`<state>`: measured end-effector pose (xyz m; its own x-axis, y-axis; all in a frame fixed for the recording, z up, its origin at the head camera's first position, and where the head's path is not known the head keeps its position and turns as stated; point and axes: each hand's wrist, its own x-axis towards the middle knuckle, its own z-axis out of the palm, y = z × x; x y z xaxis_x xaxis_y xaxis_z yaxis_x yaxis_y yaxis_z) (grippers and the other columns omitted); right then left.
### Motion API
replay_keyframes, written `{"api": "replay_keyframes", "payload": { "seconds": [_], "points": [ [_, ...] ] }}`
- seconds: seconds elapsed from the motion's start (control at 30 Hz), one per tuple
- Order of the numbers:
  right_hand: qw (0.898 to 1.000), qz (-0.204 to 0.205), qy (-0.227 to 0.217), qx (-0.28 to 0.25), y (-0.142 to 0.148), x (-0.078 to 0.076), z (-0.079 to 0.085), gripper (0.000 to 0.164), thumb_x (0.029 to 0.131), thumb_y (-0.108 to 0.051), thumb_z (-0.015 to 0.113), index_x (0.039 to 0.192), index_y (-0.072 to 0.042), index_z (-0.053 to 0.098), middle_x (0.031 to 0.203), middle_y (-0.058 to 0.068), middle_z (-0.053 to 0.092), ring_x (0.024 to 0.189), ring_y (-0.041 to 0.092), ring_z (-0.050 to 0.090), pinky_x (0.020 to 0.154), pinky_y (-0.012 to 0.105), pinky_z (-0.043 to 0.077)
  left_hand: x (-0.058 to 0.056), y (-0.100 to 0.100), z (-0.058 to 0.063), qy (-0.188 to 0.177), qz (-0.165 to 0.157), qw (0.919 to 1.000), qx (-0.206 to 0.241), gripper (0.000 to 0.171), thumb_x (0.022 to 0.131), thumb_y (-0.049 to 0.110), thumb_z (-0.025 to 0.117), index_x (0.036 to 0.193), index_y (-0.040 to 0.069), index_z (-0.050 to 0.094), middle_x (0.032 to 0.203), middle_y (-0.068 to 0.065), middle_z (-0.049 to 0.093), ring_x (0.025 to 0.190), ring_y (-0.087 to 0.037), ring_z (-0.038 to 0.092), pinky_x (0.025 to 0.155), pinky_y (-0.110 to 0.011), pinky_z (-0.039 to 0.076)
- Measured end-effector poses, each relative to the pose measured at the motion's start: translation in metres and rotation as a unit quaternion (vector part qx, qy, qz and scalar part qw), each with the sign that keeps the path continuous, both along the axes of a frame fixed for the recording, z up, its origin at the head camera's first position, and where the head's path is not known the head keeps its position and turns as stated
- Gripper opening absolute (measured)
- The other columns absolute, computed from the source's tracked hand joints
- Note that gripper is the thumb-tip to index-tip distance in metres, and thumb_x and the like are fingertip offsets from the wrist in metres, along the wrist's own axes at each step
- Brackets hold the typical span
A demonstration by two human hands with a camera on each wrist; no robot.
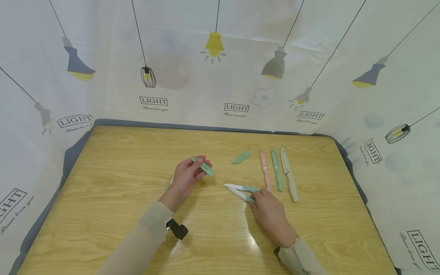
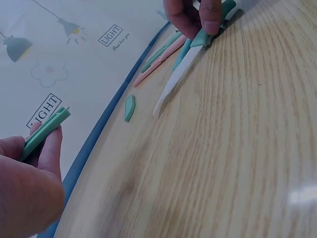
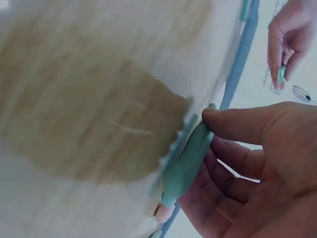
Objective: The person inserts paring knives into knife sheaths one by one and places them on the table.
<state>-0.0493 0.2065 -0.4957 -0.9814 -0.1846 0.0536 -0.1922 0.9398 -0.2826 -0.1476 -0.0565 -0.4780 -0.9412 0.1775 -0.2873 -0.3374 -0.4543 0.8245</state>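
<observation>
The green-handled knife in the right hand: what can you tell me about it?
This green-handled knife has a smooth green handle, plastic by its look, and a bare white blade tapering to a point; the blade's material can't be told. The right hand pinches the handle between thumb and fingers, partly hiding it. In the head view the blade points left and away from the person, beside a blue-handled knife; whether the blade touches that knife or the table is unclear.
</observation>
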Motion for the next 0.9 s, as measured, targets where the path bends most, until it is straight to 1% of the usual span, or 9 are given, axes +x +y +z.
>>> {"api": "replay_keyframes", "payload": {
  "seconds": [0.1, 0.17, 0.23, 0.4, 0.53, 0.6, 0.7, 0.8, 0.9],
  "points": [
    [1.000, -0.009, -0.023, -0.011, 0.000, 0.000, 0.005, 0.018, 0.086, -0.019, 0.071, 0.100, -0.008, 0.069, 0.090, 0.000, 0.061, 0.079, 0.015, 0.060, 0.061, 0.031, 0.054, 0.000, -0.001, 0.000, 0.000, 0.002, 1.0000, 0.008, 0.041, 0.100, 0.011, 0.052, 0.134, -0.012, 0.046, 0.107, -0.012, 0.067, 0.102, -0.023, 0.066, 0.089, -0.032, 0.053],
    [0.999, -0.014, -0.032, -0.019, 0.000, -0.001, 0.008, 0.018, 0.086, -0.020, 0.070, 0.100, -0.008, 0.069, 0.092, 0.000, 0.063, 0.080, 0.015, 0.061, 0.064, 0.032, 0.055, 0.000, -0.001, 0.001, -0.001, 0.003, 0.9999, 0.012, 0.041, 0.100, 0.011, 0.052, 0.134, -0.013, 0.045, 0.105, -0.010, 0.068, 0.103, -0.023, 0.066, 0.089, -0.032, 0.053],
    [0.999, -0.014, -0.032, -0.026, 0.000, -0.002, 0.011, 0.019, 0.087, -0.021, 0.069, 0.100, -0.008, 0.069, 0.092, 0.000, 0.063, 0.077, 0.012, 0.058, 0.062, 0.029, 0.053, 0.001, -0.002, 0.002, -0.002, 0.003, 0.9999, 0.014, 0.042, 0.100, 0.011, 0.051, 0.134, -0.013, 0.044, 0.104, -0.010, 0.068, 0.103, -0.023, 0.066, 0.090, -0.032, 0.053],
    [0.998, -0.012, -0.014, -0.054, -0.002, -0.004, 0.017, 0.020, 0.086, -0.021, 0.069, 0.098, -0.006, 0.068, 0.090, 0.000, 0.064, 0.065, 0.007, 0.051, 0.055, 0.024, 0.048, 0.002, -0.002, 0.005, -0.013, 0.008, 0.9995, 0.028, 0.041, 0.100, 0.009, 0.051, 0.134, -0.013, 0.044, 0.105, -0.012, 0.067, 0.104, -0.024, 0.065, 0.091, -0.033, 0.052],
    [0.997, -0.014, 0.003, -0.073, -0.004, -0.007, 0.021, 0.017, 0.086, -0.018, 0.067, 0.097, -0.006, 0.067, 0.084, -0.002, 0.065, 0.061, 0.006, 0.051, 0.053, 0.024, 0.049, 0.003, -0.002, 0.005, -0.025, 0.014, 0.9986, 0.044, 0.038, 0.100, 0.009, 0.052, 0.131, -0.011, 0.046, 0.106, -0.013, 0.067, 0.104, -0.024, 0.065, 0.091, -0.033, 0.052],
    [0.996, -0.010, 0.013, -0.084, -0.006, -0.009, 0.022, 0.016, 0.086, -0.018, 0.067, 0.096, -0.006, 0.066, 0.082, -0.002, 0.065, 0.062, 0.006, 0.052, 0.054, 0.024, 0.049, 0.004, -0.002, 0.005, -0.031, 0.017, 0.9981, 0.050, 0.036, 0.099, 0.010, 0.053, 0.129, -0.009, 0.048, 0.106, -0.013, 0.066, 0.104, -0.024, 0.065, 0.092, -0.033, 0.052],
    [0.992, -0.002, 0.011, -0.125, -0.008, -0.010, 0.023, 0.015, 0.087, -0.017, 0.066, 0.098, -0.007, 0.063, 0.083, -0.003, 0.065, 0.062, 0.007, 0.052, 0.053, 0.023, 0.049, 0.005, -0.002, 0.005, -0.038, 0.019, 0.9975, 0.057, 0.037, 0.098, 0.012, 0.054, 0.128, -0.009, 0.048, 0.107, -0.013, 0.066, 0.105, -0.025, 0.065, 0.092, -0.033, 0.051],
    [0.983, 0.006, -0.004, -0.185, -0.010, -0.010, 0.025, 0.013, 0.090, -0.014, 0.063, 0.100, -0.008, 0.058, 0.083, -0.002, 0.063, 0.060, 0.006, 0.052, 0.048, 0.022, 0.048, 0.007, -0.001, 0.005, -0.042, 0.020, 0.9969, 0.063, 0.039, 0.098, 0.013, 0.055, 0.129, -0.009, 0.048, 0.108, -0.014, 0.065, 0.106, -0.026, 0.064, 0.092, -0.033, 0.051],
    [0.974, 0.016, -0.010, -0.224, -0.012, -0.010, 0.026, 0.012, 0.091, -0.009, 0.060, 0.102, -0.008, 0.054, 0.080, -0.002, 0.061, 0.055, 0.006, 0.050, 0.041, 0.020, 0.045, 0.008, -0.001, 0.006, -0.046, 0.021, 0.9962, 0.070, 0.041, 0.099, 0.014, 0.054, 0.131, -0.010, 0.047, 0.108, -0.013, 0.065, 0.107, -0.026, 0.064, 0.093, -0.033, 0.051]
  ]
}}
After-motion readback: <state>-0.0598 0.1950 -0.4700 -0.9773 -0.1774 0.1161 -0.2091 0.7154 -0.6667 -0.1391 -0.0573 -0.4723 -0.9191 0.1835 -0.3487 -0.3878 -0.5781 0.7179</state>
